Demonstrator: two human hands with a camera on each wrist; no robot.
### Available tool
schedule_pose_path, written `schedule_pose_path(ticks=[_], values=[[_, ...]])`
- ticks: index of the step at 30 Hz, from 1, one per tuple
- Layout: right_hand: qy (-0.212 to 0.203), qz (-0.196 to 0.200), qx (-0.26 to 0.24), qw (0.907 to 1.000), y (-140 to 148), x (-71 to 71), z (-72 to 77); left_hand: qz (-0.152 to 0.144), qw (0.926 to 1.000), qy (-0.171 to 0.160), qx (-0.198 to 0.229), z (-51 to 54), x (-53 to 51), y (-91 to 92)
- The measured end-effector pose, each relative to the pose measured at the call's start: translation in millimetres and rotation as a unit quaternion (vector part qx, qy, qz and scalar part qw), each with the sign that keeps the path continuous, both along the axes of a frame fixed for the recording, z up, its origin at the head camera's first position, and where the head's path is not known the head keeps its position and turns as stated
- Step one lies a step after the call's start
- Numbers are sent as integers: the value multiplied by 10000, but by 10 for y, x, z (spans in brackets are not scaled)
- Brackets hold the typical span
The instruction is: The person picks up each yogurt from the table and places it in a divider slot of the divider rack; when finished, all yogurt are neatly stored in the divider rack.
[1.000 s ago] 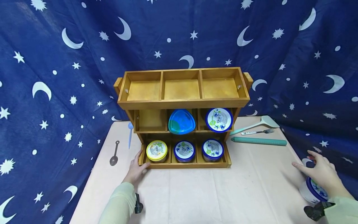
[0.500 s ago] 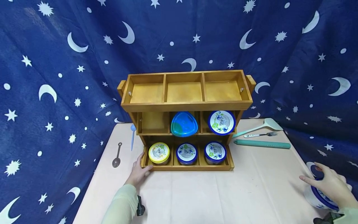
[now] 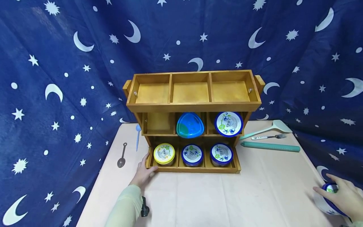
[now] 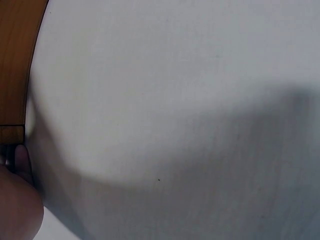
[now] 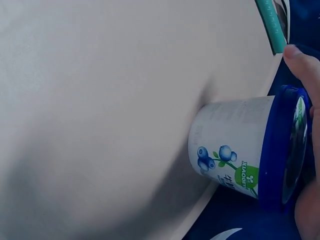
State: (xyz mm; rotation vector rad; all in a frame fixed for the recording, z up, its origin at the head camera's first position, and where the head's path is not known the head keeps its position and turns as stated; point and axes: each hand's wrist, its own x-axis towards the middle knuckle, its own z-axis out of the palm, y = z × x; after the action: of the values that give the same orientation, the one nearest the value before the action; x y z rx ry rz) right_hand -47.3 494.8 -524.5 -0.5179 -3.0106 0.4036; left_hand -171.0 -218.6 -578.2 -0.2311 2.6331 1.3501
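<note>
A three-tier wooden rack (image 3: pixel 195 107) stands at the back of the table. My left hand (image 3: pixel 142 172) grips its lower left corner, thumb at the front edge and fingers along the side. At the table's right edge is a white tub with a blue lid (image 5: pixel 235 145), printed with blueberries. Over that tub's lid spreads my right hand (image 3: pixel 347 197), thumb and fingers apart; the right wrist view shows a fingertip standing clear of the lid. On the bottom tier sit a yellow-lidded tub (image 3: pixel 164 154) and two blue-lidded tubs, one (image 3: pixel 192 155) in the middle.
The middle tier holds a blue triangular-lidded container (image 3: pixel 190 125) and a blue-lidded tub (image 3: pixel 228 124). Right of the rack lie a pale green spatula (image 3: pixel 279 126), a fork (image 3: pixel 269 136) and a green stick (image 3: pixel 270 146). Left lie a brown spoon (image 3: pixel 121 161) and a blue spoon (image 3: pixel 138 137).
My right hand has come down over the blue-lidded tub at the right edge. The left hand keeps its grip on the rack corner. The head view has shifted slightly.
</note>
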Motion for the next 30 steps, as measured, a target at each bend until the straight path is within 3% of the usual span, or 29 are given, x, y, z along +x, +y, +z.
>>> schedule_pose_path(ticks=[8, 15, 23, 26, 30], values=[[94, -497, -190, 9985, -31, 38, -22, -19, 10000, 21, -66, 38, -12, 5], [317, -418, -57, 9986, -58, 79, 12, -46, 10000, 3, -56, 13, -10, 6], [105, -622, -82, 9980, -123, 209, -20, -130, 9999, 39, -8, -24, 1, 35], [-68, -807, -113, 9966, -153, 193, -9, -150, 9999, 30, 0, -20, 0, 30], [-114, -756, -114, 9970, -198, 95, 24, -118, 9999, 35, 5, -3, -4, 10]])
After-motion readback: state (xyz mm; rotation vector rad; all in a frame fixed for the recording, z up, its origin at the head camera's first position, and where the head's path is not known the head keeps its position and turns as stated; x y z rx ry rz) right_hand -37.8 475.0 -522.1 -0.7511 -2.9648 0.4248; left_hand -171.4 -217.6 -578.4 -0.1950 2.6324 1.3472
